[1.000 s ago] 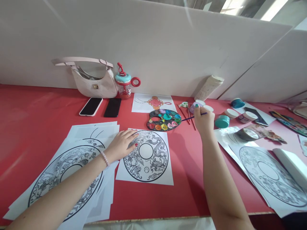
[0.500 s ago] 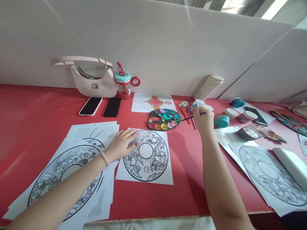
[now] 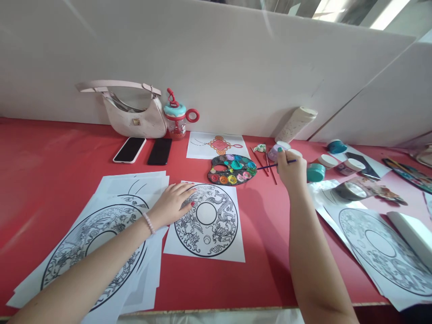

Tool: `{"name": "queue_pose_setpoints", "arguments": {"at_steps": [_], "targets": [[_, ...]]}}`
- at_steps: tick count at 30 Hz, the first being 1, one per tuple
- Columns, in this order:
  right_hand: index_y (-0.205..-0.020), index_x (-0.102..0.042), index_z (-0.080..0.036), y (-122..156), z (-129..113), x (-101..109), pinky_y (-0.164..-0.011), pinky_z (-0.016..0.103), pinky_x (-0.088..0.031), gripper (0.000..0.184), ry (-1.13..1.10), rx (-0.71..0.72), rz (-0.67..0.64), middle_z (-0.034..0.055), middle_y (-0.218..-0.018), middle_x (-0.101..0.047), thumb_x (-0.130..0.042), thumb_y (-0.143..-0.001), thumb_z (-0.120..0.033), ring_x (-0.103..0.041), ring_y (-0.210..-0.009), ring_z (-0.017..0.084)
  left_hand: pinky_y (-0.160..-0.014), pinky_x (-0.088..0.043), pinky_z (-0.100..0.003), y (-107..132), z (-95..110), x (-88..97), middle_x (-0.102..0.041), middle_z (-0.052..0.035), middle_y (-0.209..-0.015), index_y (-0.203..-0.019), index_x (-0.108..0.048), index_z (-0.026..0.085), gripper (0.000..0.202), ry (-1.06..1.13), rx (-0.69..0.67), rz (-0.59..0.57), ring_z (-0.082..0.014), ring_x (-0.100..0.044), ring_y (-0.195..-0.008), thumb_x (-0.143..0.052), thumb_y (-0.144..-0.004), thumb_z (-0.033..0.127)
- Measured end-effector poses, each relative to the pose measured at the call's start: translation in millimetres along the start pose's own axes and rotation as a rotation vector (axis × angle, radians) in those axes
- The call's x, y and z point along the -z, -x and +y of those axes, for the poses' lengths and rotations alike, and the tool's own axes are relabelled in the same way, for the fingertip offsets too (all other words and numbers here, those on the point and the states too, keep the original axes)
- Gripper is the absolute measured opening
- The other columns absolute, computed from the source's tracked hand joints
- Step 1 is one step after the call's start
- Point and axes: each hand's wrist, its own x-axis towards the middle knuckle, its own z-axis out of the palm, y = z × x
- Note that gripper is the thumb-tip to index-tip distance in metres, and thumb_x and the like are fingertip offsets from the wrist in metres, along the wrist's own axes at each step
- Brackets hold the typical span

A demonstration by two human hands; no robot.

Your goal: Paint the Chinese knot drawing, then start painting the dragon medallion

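Observation:
Under the spread fingers of my left hand [image 3: 173, 204] lies the upper left part of a white sheet with a round dragon line drawing [image 3: 221, 245]. My right hand [image 3: 293, 171] pinches a thin dark paintbrush [image 3: 274, 165]. The brush points left, its tip at the right edge of a paint palette [image 3: 232, 169], by the green dab; I cannot tell whether it touches. Dabs of many colours fill the dark palette. Two red paintbrushes [image 3: 259, 161] lie on the table between the palette and my right hand.
More printed sheets [image 3: 148, 265] lie beneath my left forearm. Behind stand a white handbag [image 3: 135, 119], a lidded cup [image 3: 175, 119] and two phones [image 3: 159, 151]. Paint jars [image 3: 316, 172], a pale bottle [image 3: 297, 125] and another round drawing [image 3: 367, 261] are at right. A knot picture [image 3: 197, 150] lies behind the palette.
My right hand has shifted slightly right with the paintbrush, its tip still by the palette's right edge. The whole view has drifted a little; my left hand rests as before.

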Motion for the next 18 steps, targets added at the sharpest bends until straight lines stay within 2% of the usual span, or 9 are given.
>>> {"name": "queue_pose_setpoints", "arguments": {"at_steps": [2, 7, 10, 14, 18], "targets": [[-0.047, -0.035, -0.020, 0.1, 0.4, 0.3, -0.051, 0.027, -0.027, 0.043, 0.003, -0.017, -0.023, -0.0022, -0.042, -0.034, -0.041, -0.085, -0.037, -0.033, -0.047, 0.011, -0.104, -0.035, -0.048, 0.1, 0.2, 0.5, -0.046, -0.0048, -0.139, -0.128, -0.047, 0.023, 0.040, 0.002, 0.005, -0.001, -0.0249, -0.041, -0.126, -0.043, -0.091, 0.036], [-0.046, -0.031, -0.021, 0.1, -0.1, 1.5, -0.051, 0.028, -0.027, 0.045, 0.018, 0.011, 0.016, -0.0024, -0.043, -0.032, -0.041, -0.087, -0.037, -0.032, -0.048, 0.012, -0.104, -0.035, -0.048, 0.2, 0.9, 1.8, -0.046, -0.0049, -0.139, -0.129, -0.047, 0.024, 0.041, 0.012, -0.007, 0.010, -0.0249, -0.042, -0.126, -0.042, -0.091, 0.037], [-0.045, -0.034, -0.021, -0.4, 0.8, 2.4, -0.051, 0.028, -0.027, 0.045, 0.011, 0.004, -0.014, -0.0025, -0.042, -0.032, -0.042, -0.086, -0.038, -0.033, -0.047, 0.012, -0.104, -0.035, -0.047, 0.2, 0.3, 1.3, -0.046, -0.0049, -0.139, -0.130, -0.046, 0.024, 0.041, 0.009, -0.012, 0.015, -0.0246, -0.042, -0.126, -0.041, -0.091, 0.037], [-0.046, -0.035, -0.021, -0.9, 1.8, 3.1, -0.053, 0.028, -0.028, 0.044, 0.003, 0.015, 0.011, -0.0020, -0.043, -0.035, -0.041, -0.087, -0.038, -0.035, -0.048, 0.013, -0.103, -0.036, -0.047, 0.1, -0.8, 0.3, -0.046, -0.0050, -0.139, -0.130, -0.046, 0.024, 0.041, 0.011, -0.014, 0.014, -0.0247, -0.041, -0.127, -0.042, -0.091, 0.038], [-0.047, -0.033, -0.021, -0.2, 1.6, 2.7, -0.052, 0.028, -0.027, 0.044, 0.003, 0.007, -0.036, -0.0021, -0.042, -0.034, -0.041, -0.087, -0.039, -0.034, -0.047, 0.012, -0.104, -0.036, -0.047, -0.2, -0.7, 0.9, -0.044, -0.0045, -0.140, -0.130, -0.046, 0.023, 0.042, -0.008, 0.001, -0.013, -0.0245, -0.041, -0.127, -0.041, -0.091, 0.038]]}}
